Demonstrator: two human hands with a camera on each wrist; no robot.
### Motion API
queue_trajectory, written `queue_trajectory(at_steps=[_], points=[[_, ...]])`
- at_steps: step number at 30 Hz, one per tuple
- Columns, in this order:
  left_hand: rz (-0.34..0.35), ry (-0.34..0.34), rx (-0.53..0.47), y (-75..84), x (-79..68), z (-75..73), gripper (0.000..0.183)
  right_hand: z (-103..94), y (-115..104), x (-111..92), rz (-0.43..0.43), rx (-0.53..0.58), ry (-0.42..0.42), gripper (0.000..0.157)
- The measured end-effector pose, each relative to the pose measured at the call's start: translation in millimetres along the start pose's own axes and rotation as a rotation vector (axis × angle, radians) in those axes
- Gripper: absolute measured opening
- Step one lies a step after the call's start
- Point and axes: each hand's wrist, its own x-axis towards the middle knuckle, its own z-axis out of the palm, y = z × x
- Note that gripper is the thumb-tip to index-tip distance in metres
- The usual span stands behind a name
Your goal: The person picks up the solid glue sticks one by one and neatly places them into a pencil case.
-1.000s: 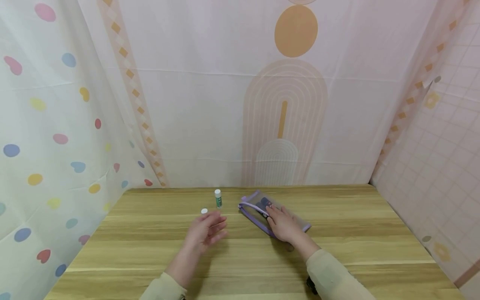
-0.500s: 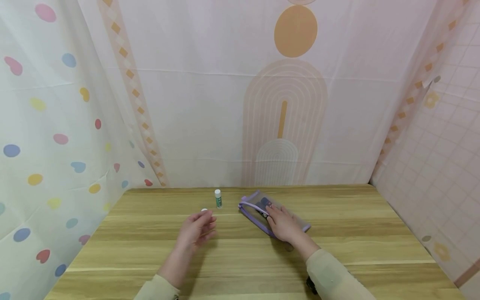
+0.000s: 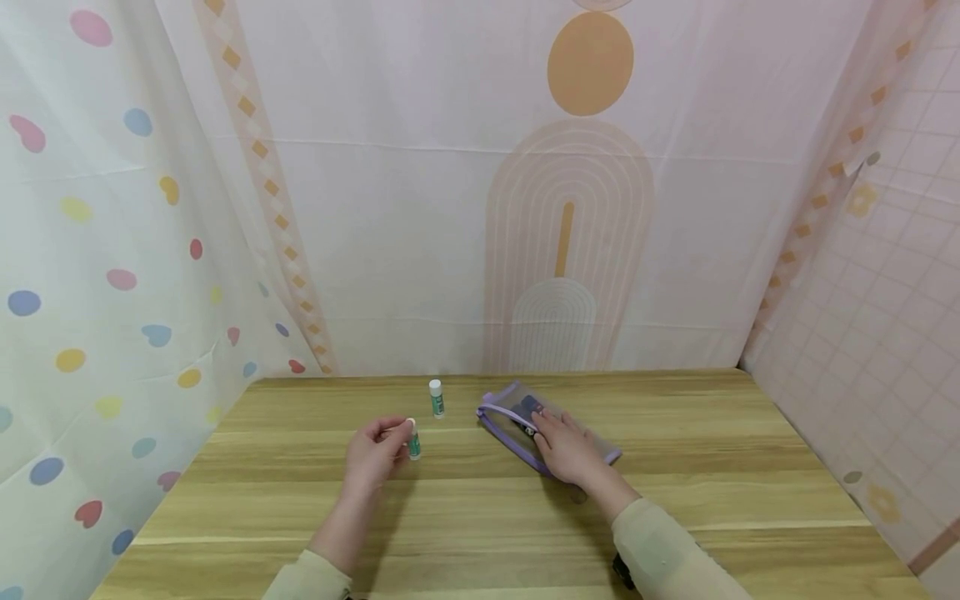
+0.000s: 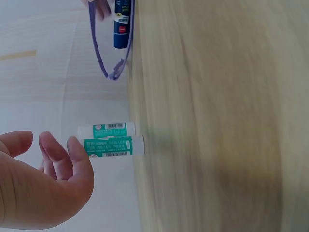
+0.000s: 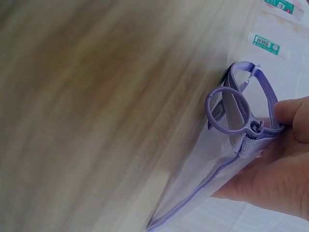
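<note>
Two white-capped green glue sticks stand upright on the table, the nearer glue stick (image 3: 415,447) a little in front of the other glue stick (image 3: 437,402). My left hand (image 3: 373,452) is just left of the nearer one, fingertips right at its upper end. In the left wrist view the thumb stays well apart from that stick and the fingers are loosely bent. With my right hand (image 3: 572,448) I hold the upper rim of a purple-edged mesh pouch (image 5: 198,166), whose mouth gapes toward the left. Inside it lies a dark blue glue stick (image 4: 122,24); my hand hides part of the pouch.
A purple zip-pull ring (image 5: 208,111) hangs at the pouch's mouth. The wood-grain table (image 3: 480,533) ends at a patterned curtain (image 3: 390,250) behind, with a dotted curtain (image 3: 112,333) on the left and a checked one (image 3: 885,333) on the right.
My left hand has moved left, away from over the nearer glue stick, which now shows nearly whole. My right hand and the pouch have stayed in place.
</note>
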Motion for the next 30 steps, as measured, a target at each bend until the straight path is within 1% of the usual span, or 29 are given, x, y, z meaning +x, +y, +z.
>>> queue_trajectory(at_steps=[3,7,8,14,18,21,24,30], points=[[0.055,0.038,0.121,-1.4,1.9,-0.9,0.034,0.2,0,0,0.004,-0.001,-0.002,0.043],[0.143,0.090,0.309,-4.0,3.5,-2.9,0.036,0.3,0,1,0.005,-0.008,0.000,0.042],[0.164,0.099,0.343,-4.6,3.8,-3.2,0.036,0.2,0,1,0.005,-0.010,0.000,0.042],[0.294,0.137,0.466,-8.8,6.6,-2.7,0.041,0.2,0,0,0.008,-0.010,-0.003,0.043],[0.368,0.154,0.551,-10.7,7.7,-1.8,0.045,0.1,0,0,0.007,-0.010,-0.002,0.043],[0.399,0.149,0.599,-11.9,7.9,-1.9,0.048,0.2,0,0,0.006,-0.015,0.001,0.043],[0.413,0.133,0.646,-12.8,8.8,-1.8,0.052,0.7,0,0,0.006,-0.020,0.003,0.042],[0.444,0.097,0.792,-16.9,14.9,-0.5,0.058,0.6,0,1,0.012,-0.008,-0.002,0.043]])
